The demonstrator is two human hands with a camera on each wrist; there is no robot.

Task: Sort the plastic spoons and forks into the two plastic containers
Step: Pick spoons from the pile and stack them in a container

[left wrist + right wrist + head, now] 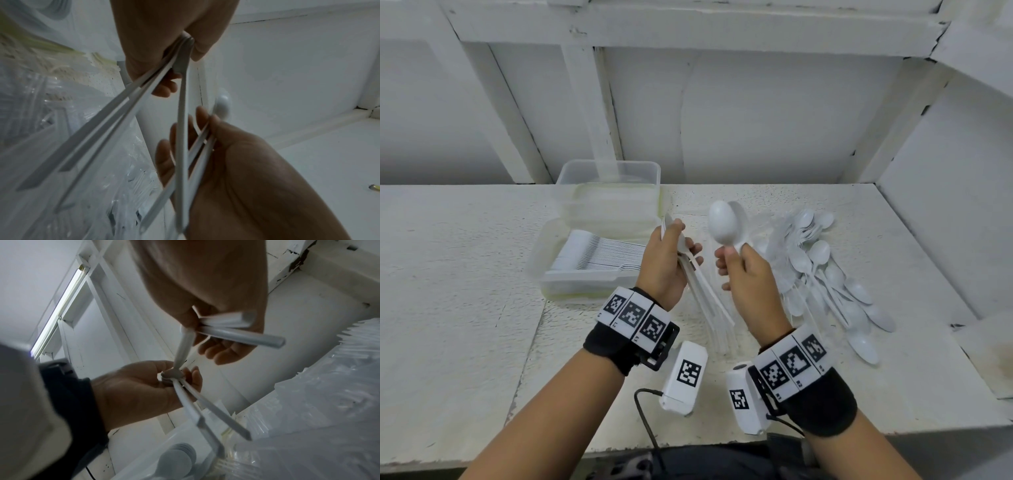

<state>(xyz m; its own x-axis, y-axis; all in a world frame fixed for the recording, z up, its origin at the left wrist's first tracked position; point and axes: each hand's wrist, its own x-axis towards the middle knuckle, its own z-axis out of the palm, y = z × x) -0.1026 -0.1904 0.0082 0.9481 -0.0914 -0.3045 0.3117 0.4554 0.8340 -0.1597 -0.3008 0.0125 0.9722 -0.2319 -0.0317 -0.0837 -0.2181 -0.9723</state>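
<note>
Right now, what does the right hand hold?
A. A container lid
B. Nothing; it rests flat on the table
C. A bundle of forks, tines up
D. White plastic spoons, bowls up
D: in the head view the right hand grips spoons by their handles, bowls raised above the fingers, with the loose pile of spoons lying beyond it on the table.

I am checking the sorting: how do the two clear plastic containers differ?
The nearer clear plastic container holds a dense row of white plastic cutlery; the farther clear plastic container appears empty. The nearer one sits beside the left hand; the farther one stands close to the wall. Both are transparent, rectangular and lidless.
</note>
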